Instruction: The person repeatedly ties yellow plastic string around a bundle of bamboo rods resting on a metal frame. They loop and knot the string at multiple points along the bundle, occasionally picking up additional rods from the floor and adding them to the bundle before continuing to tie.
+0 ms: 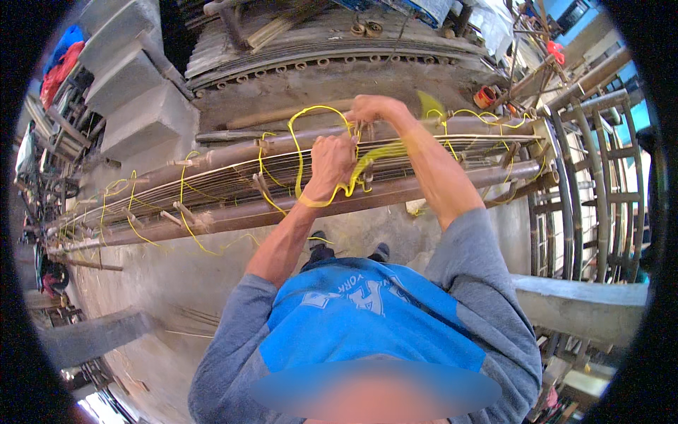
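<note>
My left hand [333, 162] is closed low over a long rack, its fingers curled against a yellow cord [300, 159] that loops out to the left and passes by my wrist. Just above and to the right, my right hand [380, 110] is also closed, with the same cord showing at its fingers. Loose yellow strands blur below my right forearm. The rack has two brown poles [441, 182] with many thin pale strips [229, 173] stretched lengthwise between them. Yellow ties and short wooden pegs [185, 213] bind it at intervals. My fingertips are partly hidden.
Concrete steps [145, 116] rise at the far left. Stacked bamboo poles [282, 63] lie beyond the rack. An orange tin [484, 97] stands at the back right. Dark curved rails [600, 184] fill the right side, and a grey beam [579, 305] lies near my right elbow.
</note>
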Demonstrator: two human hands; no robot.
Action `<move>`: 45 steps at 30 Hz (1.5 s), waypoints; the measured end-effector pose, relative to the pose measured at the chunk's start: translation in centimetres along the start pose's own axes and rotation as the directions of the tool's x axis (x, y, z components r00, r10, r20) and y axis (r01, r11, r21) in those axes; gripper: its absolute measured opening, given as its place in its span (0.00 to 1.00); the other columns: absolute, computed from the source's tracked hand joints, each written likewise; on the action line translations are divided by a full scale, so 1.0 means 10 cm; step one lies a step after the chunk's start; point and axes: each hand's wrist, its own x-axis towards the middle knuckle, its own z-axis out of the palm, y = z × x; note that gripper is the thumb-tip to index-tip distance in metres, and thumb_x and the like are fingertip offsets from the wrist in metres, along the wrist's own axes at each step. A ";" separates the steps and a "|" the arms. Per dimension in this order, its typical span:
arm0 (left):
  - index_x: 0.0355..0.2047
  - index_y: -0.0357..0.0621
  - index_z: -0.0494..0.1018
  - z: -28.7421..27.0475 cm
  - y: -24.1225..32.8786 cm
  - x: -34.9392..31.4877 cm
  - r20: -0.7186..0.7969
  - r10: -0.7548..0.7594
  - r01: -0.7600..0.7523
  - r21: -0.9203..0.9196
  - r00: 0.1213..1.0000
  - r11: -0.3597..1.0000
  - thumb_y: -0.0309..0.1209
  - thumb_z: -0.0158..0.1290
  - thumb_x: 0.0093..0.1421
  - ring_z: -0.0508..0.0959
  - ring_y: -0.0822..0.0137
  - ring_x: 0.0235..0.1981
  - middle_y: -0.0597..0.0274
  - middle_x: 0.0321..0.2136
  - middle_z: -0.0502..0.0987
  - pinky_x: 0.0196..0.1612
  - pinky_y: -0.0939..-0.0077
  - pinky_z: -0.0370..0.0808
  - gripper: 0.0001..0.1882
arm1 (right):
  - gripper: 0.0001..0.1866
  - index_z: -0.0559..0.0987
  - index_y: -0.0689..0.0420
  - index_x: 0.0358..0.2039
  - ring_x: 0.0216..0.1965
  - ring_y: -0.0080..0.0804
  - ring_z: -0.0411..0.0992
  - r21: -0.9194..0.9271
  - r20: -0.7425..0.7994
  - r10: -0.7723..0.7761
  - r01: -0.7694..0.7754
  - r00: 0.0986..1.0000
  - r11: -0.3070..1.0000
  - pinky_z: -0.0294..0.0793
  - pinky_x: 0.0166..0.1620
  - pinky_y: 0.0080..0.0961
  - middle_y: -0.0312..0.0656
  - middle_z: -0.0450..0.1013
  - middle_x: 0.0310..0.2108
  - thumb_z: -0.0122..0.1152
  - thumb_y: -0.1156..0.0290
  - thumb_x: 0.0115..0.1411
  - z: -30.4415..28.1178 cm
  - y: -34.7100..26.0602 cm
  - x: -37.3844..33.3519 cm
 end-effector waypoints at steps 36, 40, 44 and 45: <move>0.19 0.42 0.71 0.76 1.53 0.45 0.030 -0.001 0.000 0.034 1.000 0.999 0.38 0.44 0.53 0.72 0.57 0.27 0.57 0.19 0.72 0.36 0.64 0.61 0.14 | 0.16 0.72 0.63 0.26 0.23 0.33 0.67 -0.511 0.058 -0.124 0.136 0.991 0.849 0.63 0.28 0.33 0.47 0.70 0.22 0.43 0.61 0.56 -1.67 0.40 -0.77; 0.17 0.45 0.72 0.77 1.54 0.53 0.082 -0.180 0.176 0.056 0.980 0.983 0.38 0.43 0.53 0.72 0.57 0.25 0.56 0.14 0.70 0.37 0.64 0.57 0.14 | 0.16 0.72 0.55 0.19 0.17 0.27 0.64 -0.653 0.543 0.421 0.051 0.726 0.755 0.61 0.20 0.30 0.38 0.70 0.19 0.46 0.58 0.56 -1.57 1.22 -0.43; 0.19 0.46 0.73 0.84 1.59 0.56 0.078 -0.371 0.367 0.057 0.925 0.928 0.37 0.41 0.52 0.72 0.56 0.24 0.54 0.17 0.73 0.38 0.63 0.57 0.14 | 0.12 0.71 0.53 0.20 0.16 0.20 0.61 0.626 0.226 0.220 -0.314 0.949 0.713 0.56 0.19 0.18 0.34 0.65 0.16 0.47 0.62 0.56 -1.54 1.09 -0.69; 0.19 0.48 0.74 0.85 1.61 0.55 0.029 -0.382 0.382 0.024 0.924 0.924 0.39 0.41 0.50 0.73 0.57 0.25 0.56 0.20 0.74 0.40 0.63 0.57 0.14 | 0.10 0.71 0.55 0.22 0.18 0.22 0.63 0.487 0.196 0.043 -0.135 0.980 0.863 0.60 0.22 0.20 0.36 0.66 0.18 0.46 0.64 0.56 -1.59 0.88 -0.85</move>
